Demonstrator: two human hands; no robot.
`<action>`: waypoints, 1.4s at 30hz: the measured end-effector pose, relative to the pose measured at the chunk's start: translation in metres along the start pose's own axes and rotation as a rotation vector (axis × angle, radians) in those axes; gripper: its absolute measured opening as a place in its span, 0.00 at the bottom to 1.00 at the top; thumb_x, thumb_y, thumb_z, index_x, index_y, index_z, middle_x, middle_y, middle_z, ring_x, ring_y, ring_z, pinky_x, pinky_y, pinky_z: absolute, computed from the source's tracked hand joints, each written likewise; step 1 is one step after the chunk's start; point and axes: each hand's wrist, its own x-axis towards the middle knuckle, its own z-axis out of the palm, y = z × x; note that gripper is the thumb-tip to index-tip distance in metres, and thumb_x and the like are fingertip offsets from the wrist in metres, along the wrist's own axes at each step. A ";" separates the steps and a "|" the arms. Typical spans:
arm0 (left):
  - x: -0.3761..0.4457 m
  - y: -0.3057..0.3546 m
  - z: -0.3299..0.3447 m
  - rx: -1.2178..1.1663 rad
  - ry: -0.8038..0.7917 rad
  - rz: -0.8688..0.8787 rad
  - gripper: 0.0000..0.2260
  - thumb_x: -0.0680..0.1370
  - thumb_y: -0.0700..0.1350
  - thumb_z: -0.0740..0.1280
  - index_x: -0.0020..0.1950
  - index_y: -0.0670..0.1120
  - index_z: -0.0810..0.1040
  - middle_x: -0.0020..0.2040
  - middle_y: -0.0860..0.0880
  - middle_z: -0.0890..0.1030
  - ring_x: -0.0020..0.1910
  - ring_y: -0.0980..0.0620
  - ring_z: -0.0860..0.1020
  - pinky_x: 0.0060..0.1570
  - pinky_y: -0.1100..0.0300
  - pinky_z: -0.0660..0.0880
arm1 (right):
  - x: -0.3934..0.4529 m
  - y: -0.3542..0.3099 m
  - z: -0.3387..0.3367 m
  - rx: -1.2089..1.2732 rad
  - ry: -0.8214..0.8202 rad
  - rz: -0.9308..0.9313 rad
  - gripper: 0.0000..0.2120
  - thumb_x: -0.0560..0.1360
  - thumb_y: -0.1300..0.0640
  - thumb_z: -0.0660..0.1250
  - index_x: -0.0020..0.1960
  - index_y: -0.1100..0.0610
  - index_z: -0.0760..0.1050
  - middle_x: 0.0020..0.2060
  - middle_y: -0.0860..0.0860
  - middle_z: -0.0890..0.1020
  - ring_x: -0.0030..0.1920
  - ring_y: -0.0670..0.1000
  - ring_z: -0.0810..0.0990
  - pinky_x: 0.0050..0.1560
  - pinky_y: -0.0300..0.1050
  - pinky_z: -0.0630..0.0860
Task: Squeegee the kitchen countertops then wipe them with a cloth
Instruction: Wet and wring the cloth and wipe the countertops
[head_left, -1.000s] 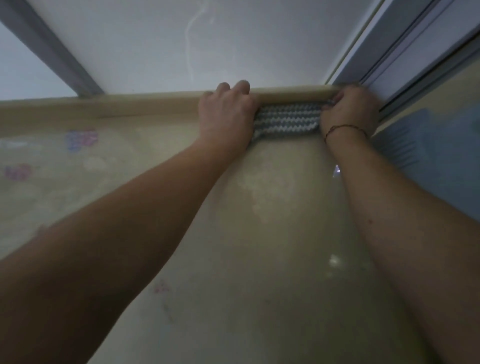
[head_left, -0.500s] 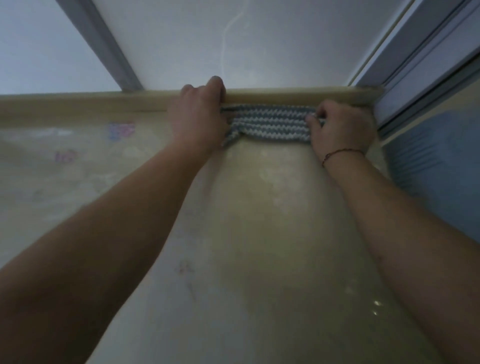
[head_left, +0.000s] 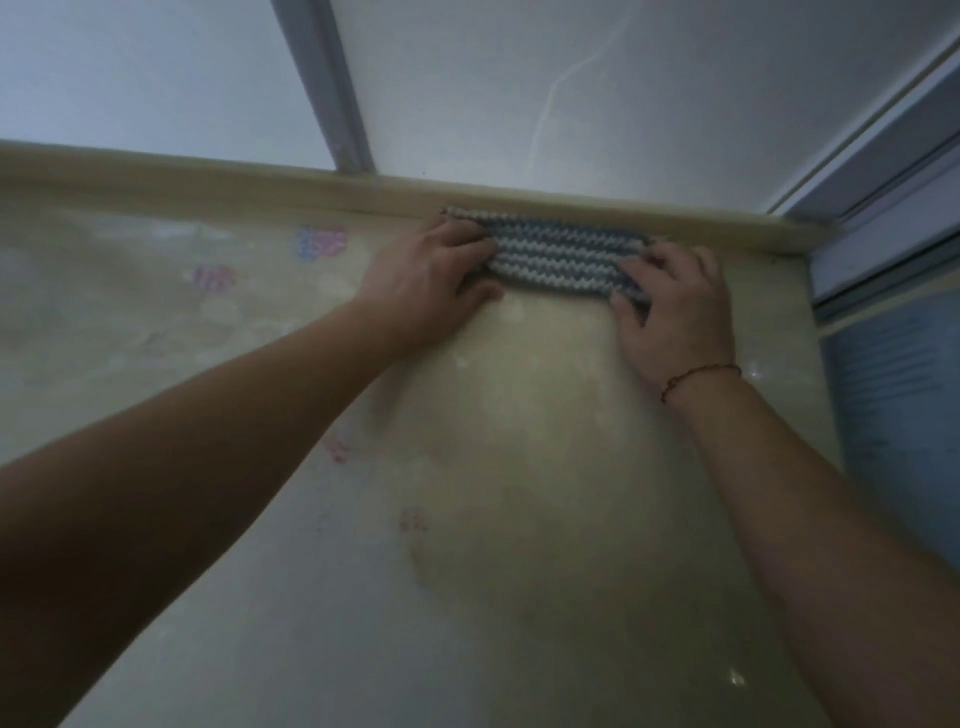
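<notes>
A folded grey-and-white striped cloth (head_left: 563, 257) lies flat on the glossy beige countertop (head_left: 519, 467), close to the raised back ledge (head_left: 260, 179). My left hand (head_left: 426, 280) holds the cloth's left end, fingers on top and thumb at its near edge. My right hand (head_left: 675, 306), with a thin red bracelet at the wrist, grips the right end with bent fingers. Both forearms reach in from the bottom corners. The cloth is stretched straight between my two hands.
Behind the ledge stand pale panels split by a grey frame bar (head_left: 327, 88). A grey sliding frame (head_left: 883, 171) closes the right corner, with a blue ribbed surface (head_left: 893, 395) below it. Faint pink and blue prints (head_left: 319, 241) mark the counter's left part.
Both hands and the cloth have slid left out of the back right corner and slightly toward me. My hands are further apart, so more of the cloth shows.
</notes>
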 end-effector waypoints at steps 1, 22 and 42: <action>0.000 -0.003 -0.002 0.000 0.011 0.004 0.17 0.78 0.52 0.64 0.61 0.45 0.81 0.61 0.46 0.80 0.59 0.44 0.78 0.54 0.49 0.78 | 0.003 0.004 0.002 0.033 -0.025 0.012 0.15 0.72 0.55 0.67 0.57 0.58 0.82 0.53 0.57 0.80 0.54 0.62 0.75 0.56 0.49 0.72; -0.053 0.044 -0.040 0.324 -0.372 -0.133 0.11 0.78 0.41 0.60 0.56 0.48 0.80 0.47 0.41 0.80 0.46 0.39 0.80 0.43 0.51 0.76 | -0.059 -0.016 -0.010 0.033 -0.009 -0.049 0.08 0.65 0.67 0.73 0.45 0.65 0.84 0.40 0.61 0.84 0.42 0.62 0.81 0.45 0.42 0.74; -0.305 0.149 -0.089 0.307 -0.596 0.155 0.15 0.53 0.38 0.78 0.35 0.50 0.80 0.33 0.51 0.80 0.20 0.50 0.74 0.18 0.66 0.65 | -0.326 -0.094 -0.074 0.205 0.012 -0.092 0.11 0.74 0.61 0.63 0.42 0.65 0.83 0.38 0.57 0.82 0.41 0.52 0.73 0.45 0.40 0.70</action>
